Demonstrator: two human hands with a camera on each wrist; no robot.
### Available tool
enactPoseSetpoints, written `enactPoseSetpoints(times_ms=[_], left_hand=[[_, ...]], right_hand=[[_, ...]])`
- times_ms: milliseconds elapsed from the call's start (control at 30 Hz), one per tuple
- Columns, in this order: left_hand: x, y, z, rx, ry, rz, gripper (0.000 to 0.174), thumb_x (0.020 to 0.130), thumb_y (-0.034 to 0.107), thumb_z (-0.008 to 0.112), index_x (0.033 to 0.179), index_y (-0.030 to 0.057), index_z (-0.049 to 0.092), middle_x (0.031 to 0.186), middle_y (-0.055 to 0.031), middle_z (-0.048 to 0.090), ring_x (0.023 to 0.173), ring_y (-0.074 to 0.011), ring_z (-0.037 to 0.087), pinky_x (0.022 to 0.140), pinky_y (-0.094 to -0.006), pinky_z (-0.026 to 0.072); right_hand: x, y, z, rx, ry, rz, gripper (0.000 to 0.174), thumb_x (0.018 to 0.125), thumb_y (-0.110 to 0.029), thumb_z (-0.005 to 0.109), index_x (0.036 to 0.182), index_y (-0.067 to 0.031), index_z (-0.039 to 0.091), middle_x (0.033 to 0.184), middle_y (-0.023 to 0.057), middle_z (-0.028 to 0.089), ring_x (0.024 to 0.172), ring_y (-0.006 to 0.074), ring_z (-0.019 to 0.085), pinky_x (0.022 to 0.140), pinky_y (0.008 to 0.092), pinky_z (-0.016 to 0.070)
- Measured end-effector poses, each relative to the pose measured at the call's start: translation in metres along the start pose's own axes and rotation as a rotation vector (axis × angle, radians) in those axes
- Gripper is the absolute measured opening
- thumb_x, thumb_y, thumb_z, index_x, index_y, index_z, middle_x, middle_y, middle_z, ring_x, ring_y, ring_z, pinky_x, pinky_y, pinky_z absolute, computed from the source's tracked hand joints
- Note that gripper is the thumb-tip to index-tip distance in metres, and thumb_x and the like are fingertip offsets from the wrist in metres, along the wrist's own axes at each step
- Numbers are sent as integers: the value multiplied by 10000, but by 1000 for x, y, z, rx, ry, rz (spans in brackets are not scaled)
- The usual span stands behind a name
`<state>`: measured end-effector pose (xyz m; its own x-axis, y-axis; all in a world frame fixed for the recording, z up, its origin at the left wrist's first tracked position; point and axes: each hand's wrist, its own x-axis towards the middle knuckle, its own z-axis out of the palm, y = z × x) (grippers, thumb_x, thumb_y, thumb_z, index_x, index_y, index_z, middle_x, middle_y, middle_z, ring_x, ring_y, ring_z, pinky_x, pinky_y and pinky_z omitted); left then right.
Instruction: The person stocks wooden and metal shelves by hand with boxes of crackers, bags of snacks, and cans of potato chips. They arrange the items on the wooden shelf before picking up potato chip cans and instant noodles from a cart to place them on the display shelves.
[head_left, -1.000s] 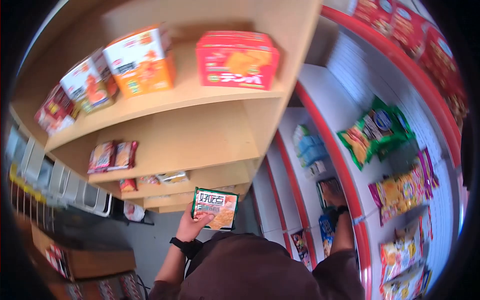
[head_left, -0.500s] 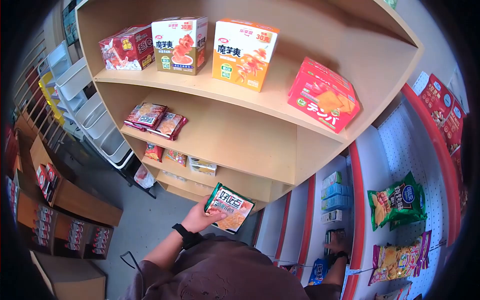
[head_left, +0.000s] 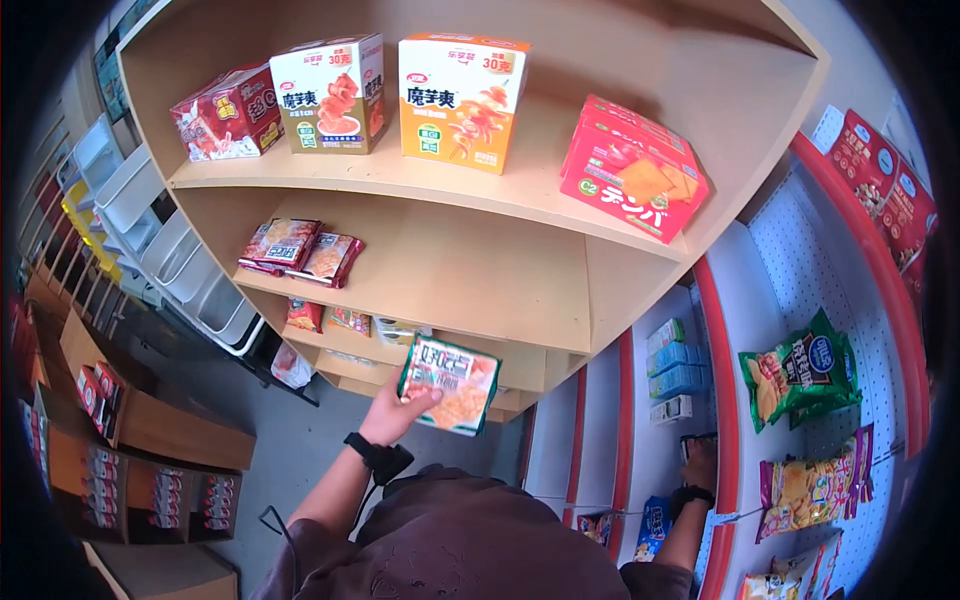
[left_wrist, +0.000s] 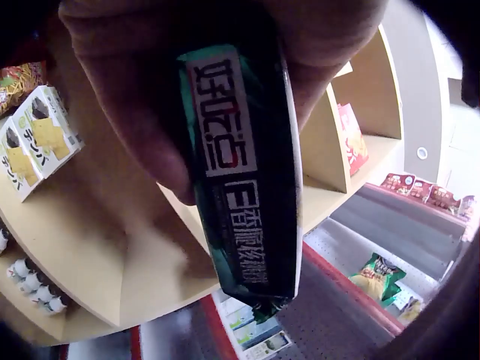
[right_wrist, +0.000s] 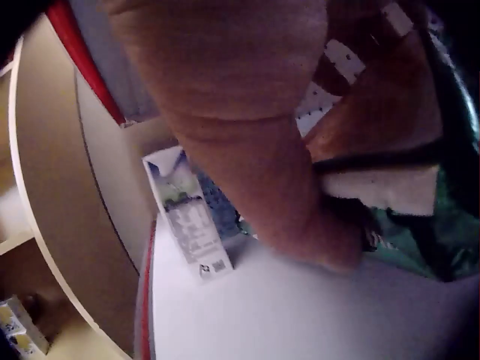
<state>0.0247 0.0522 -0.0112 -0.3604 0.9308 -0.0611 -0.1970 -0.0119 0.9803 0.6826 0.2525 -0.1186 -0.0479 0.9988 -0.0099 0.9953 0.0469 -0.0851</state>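
Note:
My left hand (head_left: pixel 396 410) grips a green-edged biscuit packet (head_left: pixel 452 385), thumb over its printed front, in front of the wooden shelves. In the left wrist view the packet's narrow side (left_wrist: pixel 244 180) faces the camera, with fingers and thumb on either side. My right hand (head_left: pixel 700 464) reaches into a low red-edged white shelf. In the right wrist view its thumb and fingers close around a shiny green packet (right_wrist: pixel 420 244), whose far part runs out of the frame. A small white carton (right_wrist: pixel 191 217) stands beside that hand.
A wooden shelf unit (head_left: pixel 480 265) holds snack boxes on top, including an orange-and-white box (head_left: pixel 460 105) and a red biscuit box (head_left: pixel 635 170). Maroon packets (head_left: pixel 285 245) lie below. Green chip bags (head_left: pixel 805 370) and a blue packet (head_left: pixel 653 528) sit on the white shelves. White bins (head_left: pixel 185 255) stand left.
The head view has swung, bringing the wooden shelves more level. My left hand has lifted the biscuit packet slightly and tilted it. The right hand stays in the low shelf.

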Motion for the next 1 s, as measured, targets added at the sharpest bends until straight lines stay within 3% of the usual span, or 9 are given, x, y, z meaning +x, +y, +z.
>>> enactPoseSetpoints(times_ms=[67,267,300,467,600,633,733,900,1000], left_hand=[[24,9,-1,0,18,32,588,895,174,796,1357,-15,487,1168,-82,663,1053,-128,622,940,-294,520],[112,33,-6,206,124,181,491,878,216,808,1232,-22,566,1056,-70,689,964,-121,648,860,-292,550],[126,34,-9,275,142,193,473,875,230,808,1207,-21,584,1038,-67,693,947,-119,654,835,-288,558],[193,8,-17,480,114,117,532,832,334,832,1170,-11,607,984,-68,698,841,-147,690,657,-316,598],[203,-12,-5,867,298,313,662,780,349,818,1241,-40,546,1077,-229,649,947,-374,660,849,-437,552],[198,-9,-2,891,328,319,739,769,353,817,1315,-36,504,1235,-280,553,1115,-420,575,960,-486,495],[182,1,-5,1147,309,603,804,760,365,825,1379,-12,478,1357,-285,479,1253,-431,483,1052,-511,418],[166,-13,-15,1377,-61,596,736,838,517,733,1476,246,488,1570,-143,363,1480,-407,278,1162,-624,230],[163,-27,-16,1406,-20,623,666,890,465,689,1480,237,481,1565,-133,370,1477,-383,293,1156,-609,265]], right_hand=[[-28,-36,-36,-77,73,-48,731,657,-135,765,1367,-150,595,1403,107,575,1349,343,494,1150,452,390],[-118,-146,-103,26,331,295,963,471,-197,864,1353,-45,508,1388,228,549,1312,415,499,1070,490,444],[-129,-156,-106,-45,316,259,1065,483,-246,881,1425,-47,425,1368,285,528,1260,446,516,1039,518,440],[-156,-217,-115,328,108,-120,1048,462,-266,905,1380,-3,473,1206,235,550,1109,430,520,998,507,445],[-123,-312,-147,443,66,-488,1016,488,-265,894,1385,0,497,1223,223,539,1134,413,508,994,491,434],[-111,-333,-155,407,82,-531,1017,498,-263,888,1400,-8,493,1230,208,537,1141,407,505,1001,481,420],[-68,-386,-166,384,141,-634,1015,495,-224,875,1410,-28,481,1263,212,530,1175,418,498,1047,471,410],[19,-444,-145,211,193,-729,1017,496,-248,866,1423,-72,486,1278,173,529,1222,389,473,1060,500,374],[63,-465,-127,89,176,-724,1006,498,-258,858,1427,-114,499,1318,159,527,1276,374,452,1077,542,344]])
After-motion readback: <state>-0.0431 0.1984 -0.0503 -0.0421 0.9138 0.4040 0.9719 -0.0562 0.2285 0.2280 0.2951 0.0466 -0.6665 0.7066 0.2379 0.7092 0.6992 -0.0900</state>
